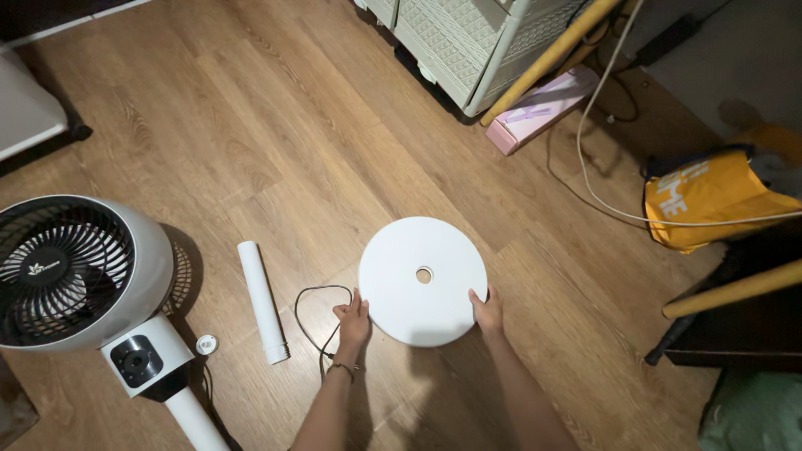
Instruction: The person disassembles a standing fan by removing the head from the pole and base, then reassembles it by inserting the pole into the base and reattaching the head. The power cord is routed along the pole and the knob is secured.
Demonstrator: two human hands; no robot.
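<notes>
Hands grip a round white base (pixel 422 280) on the wooden floor (pixel 276 125): left hand (pixel 352 321) and right hand (pixel 487 313), fingers clasping opposite edges; an even, level hold seems best.

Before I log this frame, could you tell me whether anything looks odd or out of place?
The fan lies in pieces on the floor: head beside a loose white tube, round base held apart by both hands.
</notes>
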